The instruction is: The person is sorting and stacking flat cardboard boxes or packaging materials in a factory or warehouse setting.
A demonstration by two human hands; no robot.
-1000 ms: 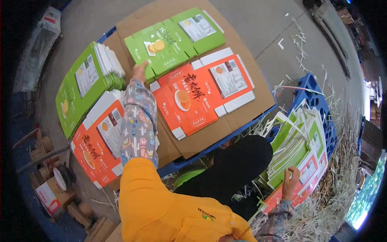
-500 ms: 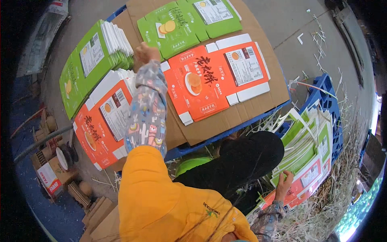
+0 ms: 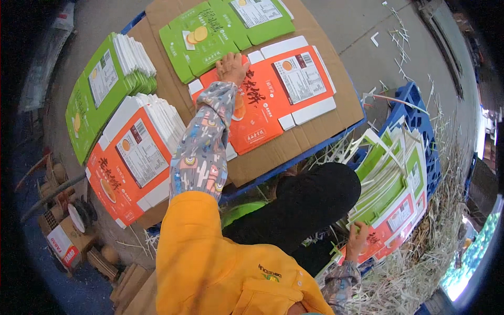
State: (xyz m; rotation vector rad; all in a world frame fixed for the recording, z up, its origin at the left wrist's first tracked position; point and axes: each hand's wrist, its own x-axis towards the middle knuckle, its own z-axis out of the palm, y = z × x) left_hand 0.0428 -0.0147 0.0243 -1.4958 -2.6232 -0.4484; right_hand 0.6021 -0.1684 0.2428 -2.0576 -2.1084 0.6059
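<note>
1. Widest here: the corrugated cardboard sheet point(image 3: 262, 164), laid under my carton blanks, presumably sparing them scuffs.
2. On it, orange carton blanks point(image 3: 281, 107) lie beside green carton blanks point(image 3: 231, 31), apparently grouped by colour.
3. My left hand point(image 3: 232, 68), fingers spread, rests on the orange ones, probably steadying them; my right hand point(image 3: 357, 240) is curled by the mixed pile point(image 3: 386, 191), grip impossible to tell.
4. Printing: white barcode panel point(image 3: 299, 77), dark brush-style lettering point(image 3: 253, 92).

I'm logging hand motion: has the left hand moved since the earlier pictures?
Yes. The left hand has moved right across the cardboard, now over the middle orange carton.
</note>
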